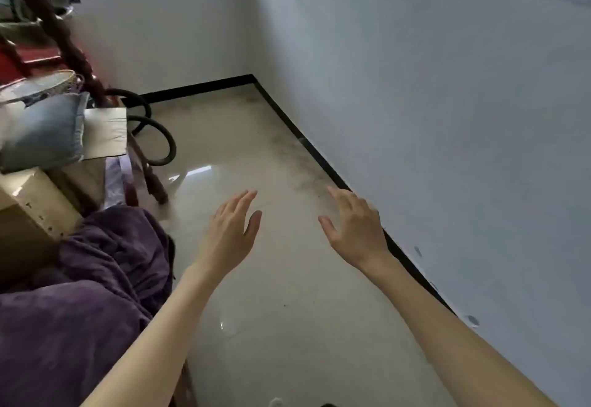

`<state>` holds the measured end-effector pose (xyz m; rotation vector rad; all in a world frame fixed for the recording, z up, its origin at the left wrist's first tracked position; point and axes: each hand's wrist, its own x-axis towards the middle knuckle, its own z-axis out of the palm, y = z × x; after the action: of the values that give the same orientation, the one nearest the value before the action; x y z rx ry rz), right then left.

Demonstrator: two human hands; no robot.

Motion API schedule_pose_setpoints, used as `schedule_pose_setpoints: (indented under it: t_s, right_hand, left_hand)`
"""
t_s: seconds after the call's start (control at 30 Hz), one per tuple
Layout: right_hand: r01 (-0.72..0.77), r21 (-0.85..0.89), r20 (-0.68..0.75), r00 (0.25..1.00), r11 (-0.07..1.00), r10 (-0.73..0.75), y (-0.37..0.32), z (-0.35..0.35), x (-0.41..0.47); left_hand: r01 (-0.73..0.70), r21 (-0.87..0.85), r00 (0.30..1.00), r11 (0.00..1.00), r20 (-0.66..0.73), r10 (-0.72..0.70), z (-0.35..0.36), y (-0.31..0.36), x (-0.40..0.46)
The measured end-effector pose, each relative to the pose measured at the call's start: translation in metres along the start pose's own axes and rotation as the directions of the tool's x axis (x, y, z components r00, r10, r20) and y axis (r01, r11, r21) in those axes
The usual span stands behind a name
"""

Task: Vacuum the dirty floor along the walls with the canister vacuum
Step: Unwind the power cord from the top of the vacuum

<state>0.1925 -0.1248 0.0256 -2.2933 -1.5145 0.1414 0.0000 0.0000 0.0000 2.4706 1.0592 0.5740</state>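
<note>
Both of my hands are stretched out over a glossy cream tile floor (275,294). My left hand (232,230) is open with fingers apart and holds nothing. My right hand (355,226) is also open and empty, close to the black baseboard (323,160). A band of dark dust (297,163) lies on the tiles along that baseboard and into the far corner. A black vacuum hose (160,138) curls on the floor at the far left, partly hidden behind furniture. The canister itself is out of sight.
White walls (447,118) meet at the far corner. On the left stand a dark wooden post (153,182), a cardboard box (35,214), a blue cushion (41,131), a purple blanket (80,310) and stacked clutter.
</note>
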Motion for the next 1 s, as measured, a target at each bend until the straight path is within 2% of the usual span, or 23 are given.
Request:
schedule_pose_setpoints:
  t_s: [0.17, 0.4, 0.73, 1.0]
  right_hand:
    - [0.046, 0.030, 0.041, 0.998, 0.999, -0.047, -0.007, 0.024, 0.084]
    - [0.175, 0.054, 0.076, 0.981, 0.983, -0.178, -0.009, 0.055, 0.233]
    - [0.305, 0.106, 0.137, 0.938, 0.946, -0.318, -0.024, 0.078, 0.451]
    - [0.369, 0.148, 0.194, 0.899, 0.917, -0.393, -0.058, 0.128, 0.598]
  left_hand:
    - [0.104, 0.010, 0.994, 0.995, -0.022, -0.103, 0.002, -0.040, 0.052]
    - [0.173, 0.038, 0.982, 0.984, -0.078, -0.170, 0.004, -0.095, 0.167]
    - [0.342, 0.020, 0.927, 0.940, -0.169, -0.334, -0.003, -0.160, 0.329]
    - [0.466, -0.019, 0.861, 0.884, -0.219, -0.459, -0.009, -0.246, 0.435]
